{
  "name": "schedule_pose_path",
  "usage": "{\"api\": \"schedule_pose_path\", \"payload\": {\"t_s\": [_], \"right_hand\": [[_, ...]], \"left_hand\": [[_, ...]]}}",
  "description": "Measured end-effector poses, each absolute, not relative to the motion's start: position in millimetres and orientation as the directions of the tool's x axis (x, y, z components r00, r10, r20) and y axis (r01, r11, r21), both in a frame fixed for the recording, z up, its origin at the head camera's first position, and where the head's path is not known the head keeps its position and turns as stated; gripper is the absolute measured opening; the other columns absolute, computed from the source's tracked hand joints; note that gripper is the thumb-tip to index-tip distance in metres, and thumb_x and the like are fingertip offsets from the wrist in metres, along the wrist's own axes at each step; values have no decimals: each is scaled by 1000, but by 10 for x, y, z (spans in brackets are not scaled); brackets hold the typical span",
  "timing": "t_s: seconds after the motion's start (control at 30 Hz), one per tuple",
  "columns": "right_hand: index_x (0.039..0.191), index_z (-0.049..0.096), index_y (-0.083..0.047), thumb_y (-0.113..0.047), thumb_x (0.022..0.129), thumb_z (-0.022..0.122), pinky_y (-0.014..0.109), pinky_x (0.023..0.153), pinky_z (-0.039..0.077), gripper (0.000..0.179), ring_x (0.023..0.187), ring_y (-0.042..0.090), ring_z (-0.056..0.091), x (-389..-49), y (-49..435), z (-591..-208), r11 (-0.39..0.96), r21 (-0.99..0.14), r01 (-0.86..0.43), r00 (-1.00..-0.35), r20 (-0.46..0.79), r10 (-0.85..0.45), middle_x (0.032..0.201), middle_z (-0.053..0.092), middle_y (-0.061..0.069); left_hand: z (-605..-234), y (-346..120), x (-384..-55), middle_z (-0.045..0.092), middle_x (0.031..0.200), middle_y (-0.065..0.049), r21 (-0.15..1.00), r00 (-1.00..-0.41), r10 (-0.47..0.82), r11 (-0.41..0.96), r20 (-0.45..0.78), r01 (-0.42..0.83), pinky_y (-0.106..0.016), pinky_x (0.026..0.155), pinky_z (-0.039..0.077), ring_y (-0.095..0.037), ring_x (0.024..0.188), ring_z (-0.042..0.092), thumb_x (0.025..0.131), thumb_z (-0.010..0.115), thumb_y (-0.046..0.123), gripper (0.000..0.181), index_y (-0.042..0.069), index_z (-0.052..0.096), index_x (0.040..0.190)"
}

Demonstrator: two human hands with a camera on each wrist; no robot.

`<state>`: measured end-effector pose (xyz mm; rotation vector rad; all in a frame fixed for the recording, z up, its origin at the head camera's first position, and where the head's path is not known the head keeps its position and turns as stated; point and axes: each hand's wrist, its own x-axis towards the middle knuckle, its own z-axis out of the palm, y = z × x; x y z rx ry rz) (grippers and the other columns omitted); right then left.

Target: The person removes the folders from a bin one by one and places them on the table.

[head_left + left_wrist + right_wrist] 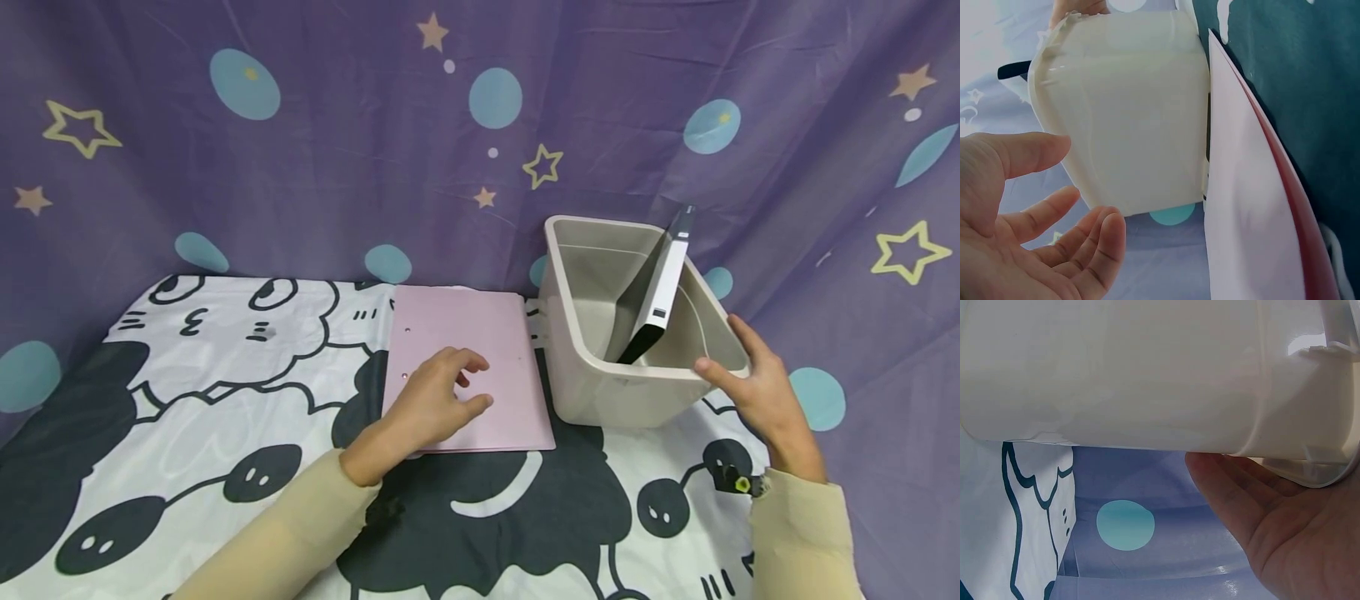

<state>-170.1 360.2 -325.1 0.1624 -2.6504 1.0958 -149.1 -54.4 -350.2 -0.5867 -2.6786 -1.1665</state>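
Note:
A pink folder (472, 333) lies flat on the patterned cloth, two small holes near its left edge. Above it hovers my left hand (435, 398), thumb and fingers apart and loosely bent, holding nothing. In the left wrist view the folder (1241, 187) shows a darker pink lower layer along its edge. To its right stands a beige plastic bin (630, 396). My right hand (768, 400) grips the bin's near right corner, thumb at the rim and fingers along the outer side. Inside the bin leans a flat black-and-white thing (663, 287), its top end sticking out above the rim.
The cloth (225, 425) with black-and-white cartoon faces covers the surface. A purple curtain (337, 142) with stars and blue dots hangs behind and down the right side, close to the bin.

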Motion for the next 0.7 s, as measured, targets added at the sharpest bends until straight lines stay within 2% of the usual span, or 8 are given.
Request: {"api": "schedule_pose_path", "payload": {"t_s": [0.27, 0.57, 0.7], "right_hand": [[153, 18, -10, -28, 87, 68, 13, 76, 36, 84, 109, 17, 45, -1706, 3602, -3248, 704, -679, -210, -957, 291, -5, 142, 39, 26], [154, 17, -13, -28, 88, 67, 14, 77, 36, 84, 112, 27, 44, -1702, 3607, -3249, 703, -682, -204, -959, 283, -3, 143, 38, 25], [154, 17, -14, -28, 88, 67, 13, 76, 37, 84, 111, 21, 45, -1698, 3604, -3249, 701, -684, -202, -960, 281, -2, 143, 39, 25]], "left_hand": [[-3479, -467, -1501, 62, 105, -3, 668, -897, 320, 598, 307, 442, -34, 73, 48, -21, 88, 62, 79, 78, 17, 37, 10, 65, 112], [-3462, -377, -1522, 62, 103, -2, 666, -884, 343, 583, 318, 465, -33, 74, 48, -21, 88, 61, 79, 77, 17, 35, 11, 65, 111], [-3448, -337, -1530, 62, 103, -2, 661, -874, 356, 573, 331, 484, -32, 73, 48, -19, 87, 61, 79, 77, 17, 35, 11, 65, 111]]}}
